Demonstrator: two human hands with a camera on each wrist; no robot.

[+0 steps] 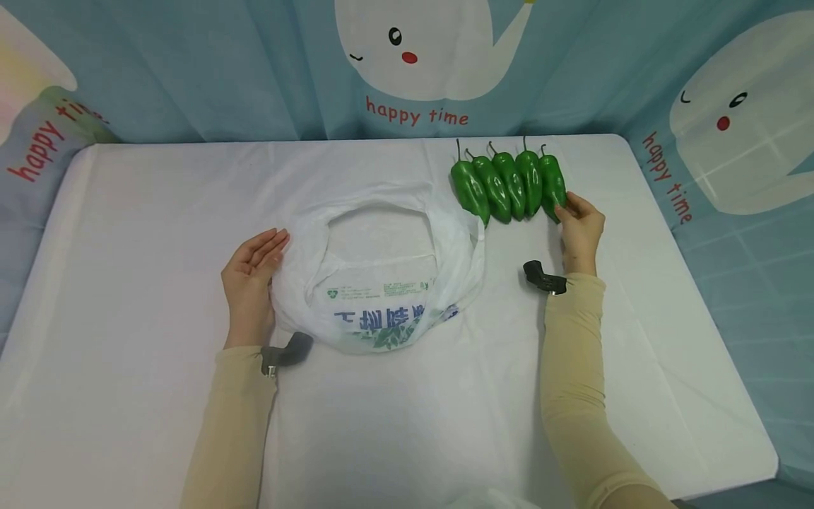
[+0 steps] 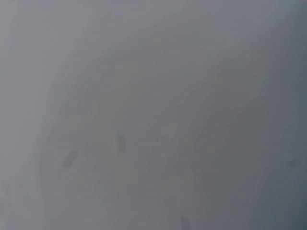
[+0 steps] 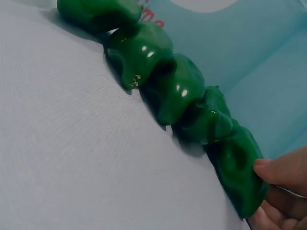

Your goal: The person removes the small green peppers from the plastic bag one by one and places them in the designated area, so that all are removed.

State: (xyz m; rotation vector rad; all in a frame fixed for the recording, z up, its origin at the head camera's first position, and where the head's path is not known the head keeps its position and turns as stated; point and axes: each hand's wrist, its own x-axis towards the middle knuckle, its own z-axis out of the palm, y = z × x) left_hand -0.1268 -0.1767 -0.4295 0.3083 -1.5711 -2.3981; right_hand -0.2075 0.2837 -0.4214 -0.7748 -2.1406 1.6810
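Several green peppers (image 1: pixel 509 185) lie side by side in a row at the table's far edge, stems pointing away. At the right end of the row, my right hand (image 1: pixel 581 230) pinches the lower part of the last green pepper (image 3: pixel 240 167), thumb on its near side and fingers behind. A white plastic bag (image 1: pixel 295 283) with blue and green print lies in the middle, its mouth spread wide. My left hand (image 1: pixel 251 279) rests at the bag's left side with fingers nearly straight. The left wrist view is a grey blur.
A white cloth covers the table (image 1: pixel 127 283). Behind and to the right hangs a blue curtain (image 1: pixel 267 71) with white cartoon figures. A bit of pale plastic (image 1: pixel 490 500) shows at the near edge. Each wrist carries a small black camera (image 1: pixel 543 277).
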